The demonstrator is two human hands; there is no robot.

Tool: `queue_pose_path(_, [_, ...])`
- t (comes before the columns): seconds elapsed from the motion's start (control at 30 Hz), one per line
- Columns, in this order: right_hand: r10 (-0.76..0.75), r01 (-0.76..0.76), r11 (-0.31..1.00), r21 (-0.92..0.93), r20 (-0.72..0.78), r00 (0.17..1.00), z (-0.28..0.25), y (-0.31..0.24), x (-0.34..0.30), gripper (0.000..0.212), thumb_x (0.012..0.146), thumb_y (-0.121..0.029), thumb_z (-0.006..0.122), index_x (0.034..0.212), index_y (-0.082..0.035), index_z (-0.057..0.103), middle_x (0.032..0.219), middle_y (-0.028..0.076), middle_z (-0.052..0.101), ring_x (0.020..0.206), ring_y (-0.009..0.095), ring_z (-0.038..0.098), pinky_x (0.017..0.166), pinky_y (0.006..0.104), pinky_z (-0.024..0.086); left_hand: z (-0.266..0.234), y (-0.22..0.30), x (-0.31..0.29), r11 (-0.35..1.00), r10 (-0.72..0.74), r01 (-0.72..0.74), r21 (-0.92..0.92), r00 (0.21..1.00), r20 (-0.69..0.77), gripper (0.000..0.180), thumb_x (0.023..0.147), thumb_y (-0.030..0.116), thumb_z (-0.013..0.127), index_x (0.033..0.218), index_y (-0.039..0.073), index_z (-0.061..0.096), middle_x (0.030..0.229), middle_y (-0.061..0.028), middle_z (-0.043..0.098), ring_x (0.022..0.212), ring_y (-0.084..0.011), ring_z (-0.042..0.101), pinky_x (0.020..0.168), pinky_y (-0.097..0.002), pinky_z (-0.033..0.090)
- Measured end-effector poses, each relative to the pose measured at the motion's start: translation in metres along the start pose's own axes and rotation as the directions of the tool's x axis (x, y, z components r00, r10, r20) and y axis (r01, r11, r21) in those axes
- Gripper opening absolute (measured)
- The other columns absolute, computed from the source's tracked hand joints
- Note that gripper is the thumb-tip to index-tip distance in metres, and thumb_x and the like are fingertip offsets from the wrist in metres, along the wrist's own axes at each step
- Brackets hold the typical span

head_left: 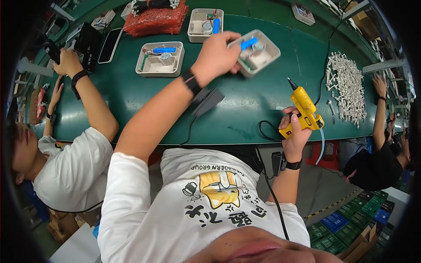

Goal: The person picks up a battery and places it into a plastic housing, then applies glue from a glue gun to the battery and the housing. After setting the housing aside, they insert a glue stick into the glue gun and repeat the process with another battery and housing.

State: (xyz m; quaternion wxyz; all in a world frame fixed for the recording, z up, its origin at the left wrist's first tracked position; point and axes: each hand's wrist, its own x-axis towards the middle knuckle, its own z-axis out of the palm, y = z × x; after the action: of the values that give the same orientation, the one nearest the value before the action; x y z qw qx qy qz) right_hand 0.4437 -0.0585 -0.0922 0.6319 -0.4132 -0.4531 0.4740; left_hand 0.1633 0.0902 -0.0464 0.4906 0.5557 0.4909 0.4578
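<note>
My left hand (217, 55) is closed on the near-left wall of an off-white plastic case (266, 61). It is tilted, slightly blurred, and holds a blue cylindrical cell, a round metallic part and a green circuit board. My fingertips are partly hidden behind the case. My right hand (297, 133) grips a yellow glue gun (303, 100) near the table's front edge. Its dark nozzle points up and away, toward the held case but apart from it. A pale glue stick trails from its rear. Two similar cases, a near one (144, 72) and a far one (191, 33), rest to the left.
Small white parts (346, 87) lie heaped at the right. Red bubble-wrap packs (155, 21) with black cables on top sit at the back left, near a phone (110, 45). A dark grey block (208, 101) is by my left wrist. Co-workers sit on both sides.
</note>
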Motion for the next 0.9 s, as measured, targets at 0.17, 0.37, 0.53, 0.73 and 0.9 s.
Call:
queue_pose_path(0.17, [-0.010, 0.010, 1.000, -0.029, 0.010, 1.000, -0.001, -0.009, 0.002, 0.015, 0.104, -0.008, 0.064, 0.115, -0.002, 0.056, 0.112, 0.019, 0.070, 0.067, 0.014, 0.060, 0.063, 0.0320, 0.054, 0.021, 0.013, 0.087, 0.983, 0.066, -0.037, 0.178, 0.985, -0.161, 0.040, 0.096, 0.008, 0.057, 0.132, -0.006, 0.067, 0.103, -0.0256, 0.077, 0.075, -0.0282, 0.079, 0.069, -0.0400, 0.064])
queue_pose_path(0.37, [-0.006, 0.006, 0.998, -0.055, 0.005, 1.000, 0.000, -0.004, -0.001, 0.015, 0.104, -0.008, 0.063, 0.116, -0.002, 0.056, 0.112, 0.020, 0.070, 0.067, 0.014, 0.060, 0.064, 0.0318, 0.055, 0.029, -0.019, 0.137, 0.838, 0.402, -0.212, 0.503, 0.863, -0.305, 0.038, 0.094, 0.008, 0.060, 0.130, 0.000, 0.071, 0.123, -0.0236, 0.068, 0.117, -0.0391, 0.068, 0.103, -0.0471, 0.056])
queue_pose_path(0.53, [-0.024, 0.024, 1.000, 0.003, 0.002, 1.000, -0.004, -0.009, 0.003, 0.015, 0.105, -0.008, 0.062, 0.117, -0.002, 0.056, 0.112, 0.020, 0.070, 0.067, 0.015, 0.060, 0.063, 0.0318, 0.054, 0.027, -0.021, 0.122, 0.563, 0.576, -0.510, 0.650, 0.806, 0.134, 0.037, 0.091, 0.006, 0.064, 0.127, 0.004, 0.072, 0.127, -0.0157, 0.064, 0.116, -0.0390, 0.066, 0.102, -0.0471, 0.055])
queue_pose_path(0.73, [-0.038, 0.039, 0.997, 0.063, -0.010, 0.999, -0.007, -0.011, 0.005, 0.017, 0.105, -0.010, 0.062, 0.118, -0.002, 0.056, 0.114, 0.021, 0.069, 0.068, 0.015, 0.060, 0.063, 0.0318, 0.053, 0.053, -0.037, 0.099, 0.260, 0.524, -0.512, 0.819, 0.787, 0.325, 0.031, 0.090, 0.008, 0.066, 0.120, 0.005, 0.074, 0.123, -0.0123, 0.064, 0.113, -0.0333, 0.063, 0.096, -0.0453, 0.055])
queue_pose_path(0.9, [-0.048, 0.048, 0.994, 0.095, -0.004, 0.999, -0.002, -0.008, 0.004, 0.017, 0.104, -0.010, 0.062, 0.118, -0.002, 0.056, 0.115, 0.021, 0.069, 0.068, 0.015, 0.059, 0.063, 0.0318, 0.053, 0.045, -0.035, 0.096, 0.132, 0.514, -0.526, 0.840, 0.761, 0.396, 0.023, 0.092, 0.011, 0.066, 0.113, 0.006, 0.075, 0.117, -0.0100, 0.065, 0.113, -0.0296, 0.063, 0.095, -0.0444, 0.054])
